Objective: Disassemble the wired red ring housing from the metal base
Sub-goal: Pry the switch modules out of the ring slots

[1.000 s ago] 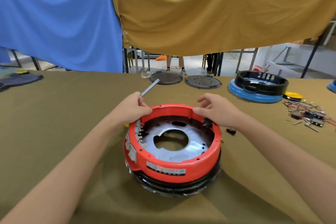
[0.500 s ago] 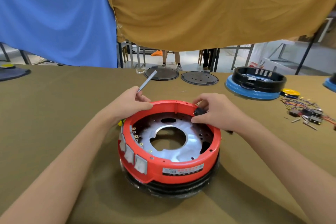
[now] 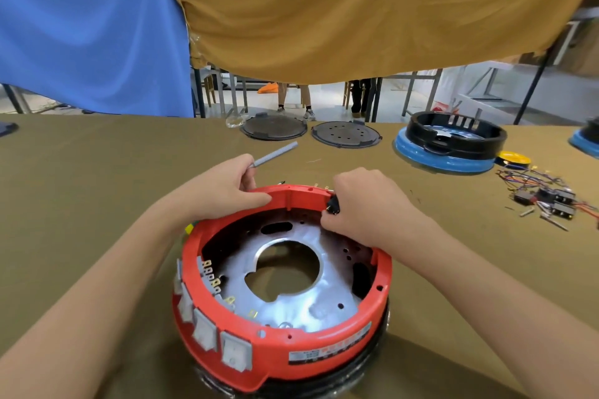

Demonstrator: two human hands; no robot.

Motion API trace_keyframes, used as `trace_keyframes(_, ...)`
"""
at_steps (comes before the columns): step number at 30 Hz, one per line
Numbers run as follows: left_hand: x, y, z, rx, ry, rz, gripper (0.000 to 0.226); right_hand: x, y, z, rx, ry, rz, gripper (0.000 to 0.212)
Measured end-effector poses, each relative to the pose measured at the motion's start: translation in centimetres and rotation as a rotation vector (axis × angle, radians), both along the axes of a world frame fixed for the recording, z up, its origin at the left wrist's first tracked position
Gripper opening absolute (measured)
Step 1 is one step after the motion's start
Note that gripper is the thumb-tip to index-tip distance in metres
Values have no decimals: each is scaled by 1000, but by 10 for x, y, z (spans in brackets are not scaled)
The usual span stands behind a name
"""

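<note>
Since 0.5 s ago our right hand [image 3: 366,204] has slid along the far rim of the red ring housing [image 3: 278,347], fingers pinched on a small black part [image 3: 333,206]. Our left hand [image 3: 227,191], clamped around a grey tool [image 3: 275,150], steadies the rim at the desk's middle; the part lies just inside the rim, nearer our right hand.

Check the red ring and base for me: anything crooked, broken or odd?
Yes. The red plastic ring housing sits tilted on the black base, its near-left edge overhanging. No cracks show. The left hand holds a grey metal rod while steadying the rim.
</note>
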State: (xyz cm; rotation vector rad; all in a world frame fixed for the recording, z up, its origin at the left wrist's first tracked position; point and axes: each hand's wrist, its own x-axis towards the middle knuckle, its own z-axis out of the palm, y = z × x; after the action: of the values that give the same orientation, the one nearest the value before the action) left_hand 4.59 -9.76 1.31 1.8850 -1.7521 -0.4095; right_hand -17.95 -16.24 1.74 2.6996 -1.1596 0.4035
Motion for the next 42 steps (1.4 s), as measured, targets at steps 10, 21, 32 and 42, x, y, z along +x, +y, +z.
trace_keyframes(10, -5, 0, -10, -42, -56, -17, 28, -1, -21, -12, 320, -98, 42, 31)
trace_keyframes(21, -8, 1, -8, -19, -103, -7, 28, 4, -18, -9, 266, 5, 34, 29)
trace_keyframes(32, -8, 2, -8, 2, -126, 10, 28, 4, -17, -9, 390, -31, 9, 27)
trace_keyframes(42, -9, 3, -7, -13, -136, 7, 28, 13, -17, -12, 254, -5, -27, 26)
